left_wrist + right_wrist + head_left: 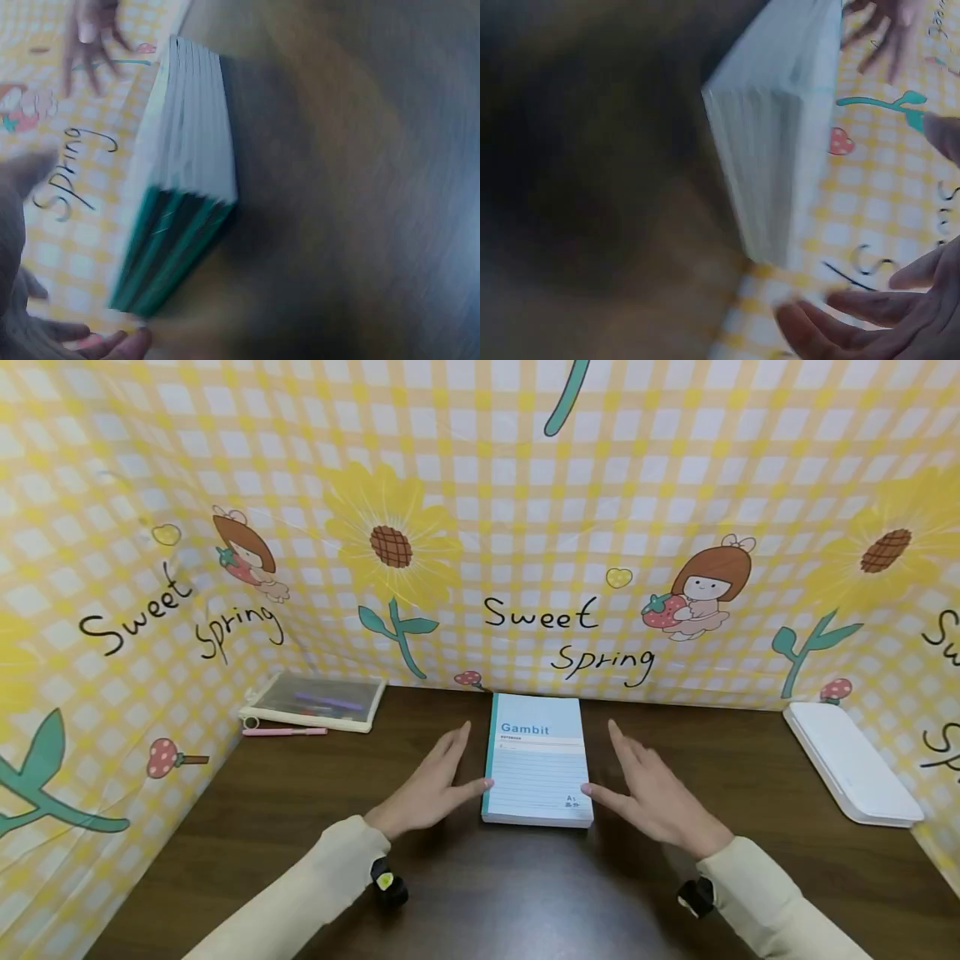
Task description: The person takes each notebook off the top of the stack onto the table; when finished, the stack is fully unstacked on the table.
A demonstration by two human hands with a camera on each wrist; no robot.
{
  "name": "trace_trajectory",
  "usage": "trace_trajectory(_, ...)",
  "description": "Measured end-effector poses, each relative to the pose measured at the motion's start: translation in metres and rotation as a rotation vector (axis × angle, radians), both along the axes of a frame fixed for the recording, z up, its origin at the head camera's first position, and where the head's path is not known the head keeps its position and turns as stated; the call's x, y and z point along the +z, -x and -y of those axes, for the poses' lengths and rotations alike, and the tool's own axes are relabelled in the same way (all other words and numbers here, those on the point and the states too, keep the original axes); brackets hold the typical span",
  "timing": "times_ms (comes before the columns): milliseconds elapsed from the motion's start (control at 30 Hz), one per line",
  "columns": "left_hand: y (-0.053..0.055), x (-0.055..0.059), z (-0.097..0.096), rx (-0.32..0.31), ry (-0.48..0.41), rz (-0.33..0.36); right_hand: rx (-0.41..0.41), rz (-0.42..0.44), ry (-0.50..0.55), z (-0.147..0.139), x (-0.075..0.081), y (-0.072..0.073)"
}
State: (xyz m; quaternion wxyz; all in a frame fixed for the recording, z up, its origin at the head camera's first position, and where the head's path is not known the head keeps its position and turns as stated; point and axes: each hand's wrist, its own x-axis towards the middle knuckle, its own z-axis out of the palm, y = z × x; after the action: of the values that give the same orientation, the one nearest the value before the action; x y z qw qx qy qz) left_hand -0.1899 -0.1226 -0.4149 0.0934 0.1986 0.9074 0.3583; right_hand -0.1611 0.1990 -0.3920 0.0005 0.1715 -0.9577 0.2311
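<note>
A stack of several notebooks [536, 768] lies on the brown table, its top cover pale blue and white with "Gambit" printed on it. Green spines [169, 251] face left, and white page edges [757, 172] show on the opposite side. My left hand [431, 785] is just left of the stack, fingers extended and thumb tip close to the cover's edge. On the other side, my right hand [652, 789] mirrors it, fingers spread and thumb pointing at the stack. Whether either thumb touches the notebooks, I cannot tell. Neither hand grips anything.
A zipped mesh pouch [315, 697] with pens inside lies at the back left, a pink pen [285, 732] in front of it. At the right edge lies a white flat case [851, 764]. Yellow checked cloth [517, 527] hangs behind and along the sides.
</note>
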Motion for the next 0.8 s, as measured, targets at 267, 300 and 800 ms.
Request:
trace_trajectory(267, 0.005, -0.038, -0.017, 0.136, -0.149, 0.078, -0.093, 0.317, 0.313, 0.021, -0.042, 0.002)
trace_trajectory(300, 0.005, -0.039, -0.020, 0.129, -0.162, 0.071, -0.093, 0.309, 0.323, 0.024, -0.045, 0.003)
trace_trajectory(800, -0.001, -0.036, -0.033, 0.135, -0.178, -0.015, -0.051, 0.161, 0.202, 0.032, -0.050, 0.005)
